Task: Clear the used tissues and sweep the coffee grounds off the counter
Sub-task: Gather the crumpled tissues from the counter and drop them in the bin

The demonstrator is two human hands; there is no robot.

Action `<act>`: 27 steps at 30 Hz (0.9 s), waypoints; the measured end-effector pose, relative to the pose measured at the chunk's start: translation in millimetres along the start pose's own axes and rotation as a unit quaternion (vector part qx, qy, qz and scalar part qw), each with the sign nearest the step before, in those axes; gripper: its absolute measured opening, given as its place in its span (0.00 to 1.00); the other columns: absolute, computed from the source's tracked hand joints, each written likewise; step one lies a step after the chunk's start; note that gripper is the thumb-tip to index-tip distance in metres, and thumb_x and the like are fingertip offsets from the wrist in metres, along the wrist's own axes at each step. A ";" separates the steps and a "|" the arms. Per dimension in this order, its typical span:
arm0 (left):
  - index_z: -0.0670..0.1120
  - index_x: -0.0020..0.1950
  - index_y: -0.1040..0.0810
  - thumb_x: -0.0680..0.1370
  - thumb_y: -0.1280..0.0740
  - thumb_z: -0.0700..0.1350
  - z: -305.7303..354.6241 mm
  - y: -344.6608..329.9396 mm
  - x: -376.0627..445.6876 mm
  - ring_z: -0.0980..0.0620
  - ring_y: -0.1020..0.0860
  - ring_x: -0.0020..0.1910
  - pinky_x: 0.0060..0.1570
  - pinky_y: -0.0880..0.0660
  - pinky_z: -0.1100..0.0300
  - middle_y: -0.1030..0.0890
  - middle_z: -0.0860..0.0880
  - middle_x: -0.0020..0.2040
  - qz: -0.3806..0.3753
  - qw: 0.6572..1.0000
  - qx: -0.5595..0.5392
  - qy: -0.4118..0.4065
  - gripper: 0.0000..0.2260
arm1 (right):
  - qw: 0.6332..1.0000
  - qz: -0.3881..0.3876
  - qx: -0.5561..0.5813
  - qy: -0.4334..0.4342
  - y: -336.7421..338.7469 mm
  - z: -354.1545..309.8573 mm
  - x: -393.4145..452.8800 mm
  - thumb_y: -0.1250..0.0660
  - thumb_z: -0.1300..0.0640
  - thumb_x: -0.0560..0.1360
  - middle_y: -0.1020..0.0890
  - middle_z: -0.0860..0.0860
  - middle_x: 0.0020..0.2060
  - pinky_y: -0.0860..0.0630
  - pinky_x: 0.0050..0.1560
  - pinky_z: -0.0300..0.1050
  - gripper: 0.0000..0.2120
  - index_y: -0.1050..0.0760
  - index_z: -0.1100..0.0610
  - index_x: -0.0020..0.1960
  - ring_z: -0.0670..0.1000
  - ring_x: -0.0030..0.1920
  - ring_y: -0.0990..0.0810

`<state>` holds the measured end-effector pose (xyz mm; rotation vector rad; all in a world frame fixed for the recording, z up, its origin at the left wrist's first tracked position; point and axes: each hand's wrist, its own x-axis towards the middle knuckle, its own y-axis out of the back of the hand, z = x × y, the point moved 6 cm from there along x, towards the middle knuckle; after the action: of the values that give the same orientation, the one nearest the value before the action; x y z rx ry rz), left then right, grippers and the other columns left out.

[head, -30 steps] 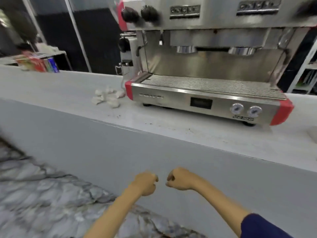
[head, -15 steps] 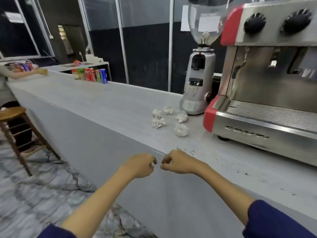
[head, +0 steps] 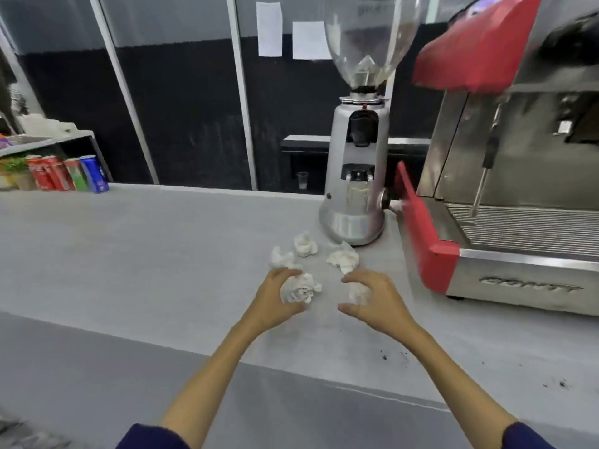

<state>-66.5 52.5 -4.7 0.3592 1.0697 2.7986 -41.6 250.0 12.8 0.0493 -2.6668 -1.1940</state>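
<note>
Each hand, left hand and right hand, curls around a crumpled tissue on the counter.

A coffee grinder stands beside an espresso machine; drink cans far left.

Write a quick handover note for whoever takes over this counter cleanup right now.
Left hand: fingers curled round one crumpled tissue.
Right hand: fingers curled round a second tissue.
Both tissues sit low over the counter.
Three more crumpled tissues lie loose in front of the coffee grinder.
Coffee grounds are scattered near the counter's front edge, more at the right.
Done: nothing cleared yet.
Left: bin all five tissues, then sweep the grounds.
</note>
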 end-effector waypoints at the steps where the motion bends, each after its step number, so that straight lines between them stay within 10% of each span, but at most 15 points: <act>1: 0.52 0.65 0.31 0.66 0.24 0.47 -9.8 -5.7 9.4 0.51 0.35 0.68 0.62 0.36 0.64 0.33 0.47 0.68 -0.024 1.000 -0.006 -0.007 0.30 | 0.999 -0.002 -0.031 -0.024 -5.2 6.7 1.7 0.25 0.49 0.64 0.25 0.49 0.62 0.32 0.62 0.46 0.25 0.26 0.49 0.60 0.51 0.64 0.33; 5: 0.56 0.67 0.35 0.63 0.23 0.51 -37.3 -18.1 35.4 0.47 0.41 0.72 0.69 0.37 0.50 0.42 0.45 0.72 -0.050 0.998 -0.019 -0.025 0.36 | 0.985 0.028 -0.133 -0.107 -14.5 27.5 1.7 0.27 0.49 0.65 0.30 0.47 0.66 0.35 0.65 0.49 0.29 0.30 0.47 0.64 0.54 0.66 0.35; 17: 0.51 0.46 0.20 0.65 0.24 0.44 -48.9 -19.2 58.3 0.54 0.26 0.57 0.53 0.32 0.64 0.28 0.54 0.58 -0.051 0.992 -0.032 -0.114 0.11 | 0.980 0.105 -0.064 -0.155 -27.9 25.2 6.2 0.33 0.62 0.68 0.19 0.49 0.56 0.35 0.50 0.36 0.19 0.23 0.52 0.58 0.54 0.54 0.25; 27: 0.56 0.42 0.20 0.64 0.23 0.39 -32.9 11.0 46.4 0.64 0.25 0.51 0.44 0.28 0.77 0.25 0.59 0.53 -0.034 0.983 -0.151 -0.098 0.15 | 0.978 0.138 0.078 -0.133 -23.9 -5.4 8.8 0.25 0.63 0.62 0.19 0.45 0.46 0.35 0.43 0.16 0.20 0.20 0.51 0.52 0.41 0.47 0.24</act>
<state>-120.2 32.5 -12.9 0.5370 0.5944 2.7348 -50.4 229.0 0.2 -0.4718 -2.8660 -0.9605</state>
